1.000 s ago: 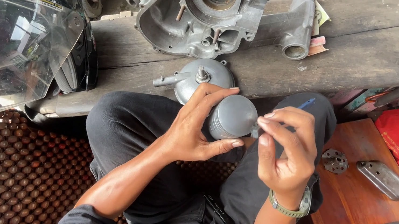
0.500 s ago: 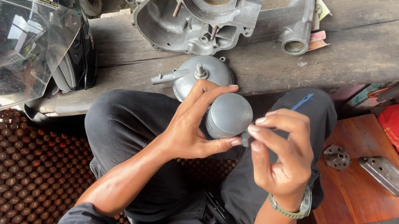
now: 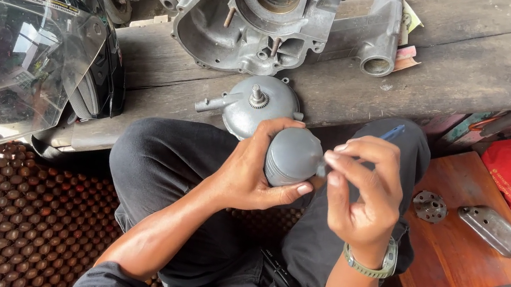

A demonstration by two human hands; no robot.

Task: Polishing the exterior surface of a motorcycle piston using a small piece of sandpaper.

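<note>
Above the left hand (image 3: 250,174) and right hand (image 3: 365,198), the round metal cover (image 3: 255,103) and engine casing (image 3: 258,11) obstruct the wooden bench (image 3: 463,75). Helmet (image 3: 14,45) blocks the left side. The wooden board (image 3: 458,263) at right offers bare surface around the small hub (image 3: 430,206) and metal plate (image 3: 491,230).

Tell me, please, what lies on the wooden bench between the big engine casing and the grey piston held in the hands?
In the head view, a round grey metal cover with a small gear on top lies between the engine casing and the piston in the left hand.

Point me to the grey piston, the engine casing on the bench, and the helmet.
grey piston (image 3: 292,155): head view, on its domed crown.
engine casing (image 3: 256,21): head view, on the wall beside its round central bore.
helmet (image 3: 7,44): head view, on the clear visor.
</note>
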